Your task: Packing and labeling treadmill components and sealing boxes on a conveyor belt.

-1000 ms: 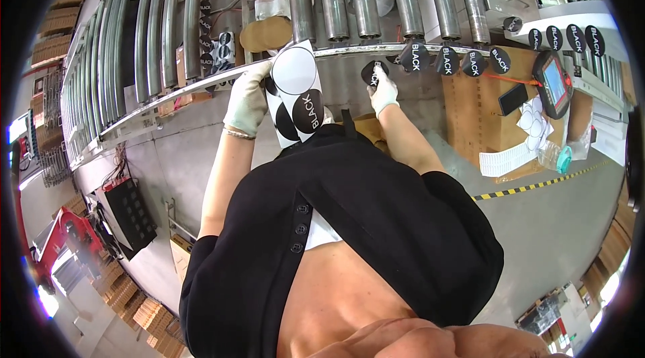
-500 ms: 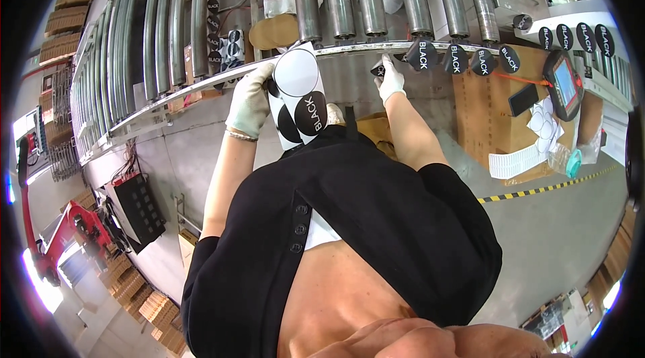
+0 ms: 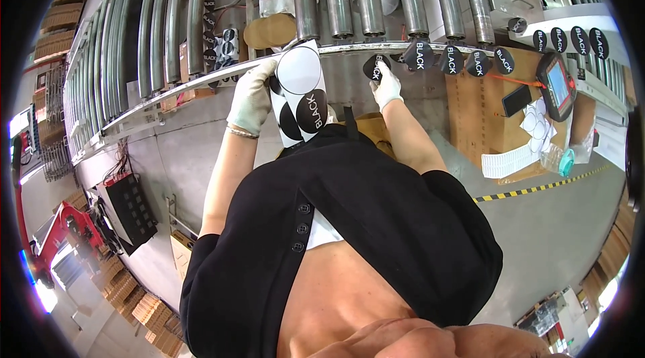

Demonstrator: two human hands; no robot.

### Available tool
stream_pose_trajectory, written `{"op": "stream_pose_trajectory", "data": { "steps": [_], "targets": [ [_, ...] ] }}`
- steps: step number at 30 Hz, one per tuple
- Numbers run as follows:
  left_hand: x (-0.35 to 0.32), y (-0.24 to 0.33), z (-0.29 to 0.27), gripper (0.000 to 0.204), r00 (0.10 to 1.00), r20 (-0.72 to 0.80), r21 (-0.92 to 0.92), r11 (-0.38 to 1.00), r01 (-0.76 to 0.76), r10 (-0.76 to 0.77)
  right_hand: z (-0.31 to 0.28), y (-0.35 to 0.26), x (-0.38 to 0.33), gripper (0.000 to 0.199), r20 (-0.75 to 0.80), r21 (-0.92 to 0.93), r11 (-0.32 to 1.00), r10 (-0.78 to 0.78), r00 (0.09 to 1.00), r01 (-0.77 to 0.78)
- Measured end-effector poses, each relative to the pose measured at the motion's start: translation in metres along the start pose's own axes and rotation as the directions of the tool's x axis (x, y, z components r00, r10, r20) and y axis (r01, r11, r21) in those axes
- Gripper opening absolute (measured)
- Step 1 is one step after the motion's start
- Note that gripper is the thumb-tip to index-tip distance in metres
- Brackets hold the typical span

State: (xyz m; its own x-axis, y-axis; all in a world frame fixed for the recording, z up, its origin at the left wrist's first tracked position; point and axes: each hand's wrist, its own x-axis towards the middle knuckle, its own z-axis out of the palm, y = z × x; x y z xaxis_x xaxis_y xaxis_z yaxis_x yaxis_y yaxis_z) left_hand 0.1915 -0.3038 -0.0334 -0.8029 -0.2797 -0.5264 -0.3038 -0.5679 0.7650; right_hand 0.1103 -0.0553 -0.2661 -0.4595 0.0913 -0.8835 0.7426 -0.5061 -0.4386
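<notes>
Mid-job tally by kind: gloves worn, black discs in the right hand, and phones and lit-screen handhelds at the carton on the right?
Gloves: 2
Black disc in right hand: 1
Phone: 1
Lit-screen handheld: 1
Total: 5

black-and-white sticker sheet [image 3: 300, 94], white gloves [image 3: 249, 100]

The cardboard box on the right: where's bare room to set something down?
The cardboard box is bare on its left, below black round stickers, left of the phone. Right and bottom are crowded: handheld device, white labels.
</notes>
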Motion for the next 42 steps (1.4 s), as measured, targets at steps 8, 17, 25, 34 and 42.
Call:
{"op": "stream_pose_trajectory", "data": {
  "steps": [8,17,25,34,42],
  "targets": [
    [0.000,0.000,-0.004,0.024,1.000,0.012,-0.021,1.000,0.013,-0.012,0.004,0.004,0.014,0.042,-0.082,0.001,0.996,-0.092,0.992,0.093],
    [0.005,-0.002,-0.006,0.023,0.999,0.032,-0.011,0.999,0.039,-0.038,0.006,0.004,0.033,0.054,-0.008,-0.018,1.000,0.026,1.000,-0.026],
    [0.004,0.000,-0.002,0.023,0.998,0.056,-0.028,0.999,0.034,-0.033,0.000,0.000,0.030,0.052,-0.049,-0.223,0.975,-0.029,0.998,0.018],
    [0.012,-0.003,-0.021,0.021,0.995,0.032,0.149,0.984,-0.102,0.098,0.042,-0.033,-0.133,0.036,0.747,-0.313,0.949,0.265,0.610,-0.029],
    [0.007,0.005,-0.003,0.021,0.989,-0.003,0.269,0.952,-0.144,0.150,0.080,-0.044,-0.185,0.024,0.869,-0.392,0.671,0.044,0.494,0.630]
  ]
}}
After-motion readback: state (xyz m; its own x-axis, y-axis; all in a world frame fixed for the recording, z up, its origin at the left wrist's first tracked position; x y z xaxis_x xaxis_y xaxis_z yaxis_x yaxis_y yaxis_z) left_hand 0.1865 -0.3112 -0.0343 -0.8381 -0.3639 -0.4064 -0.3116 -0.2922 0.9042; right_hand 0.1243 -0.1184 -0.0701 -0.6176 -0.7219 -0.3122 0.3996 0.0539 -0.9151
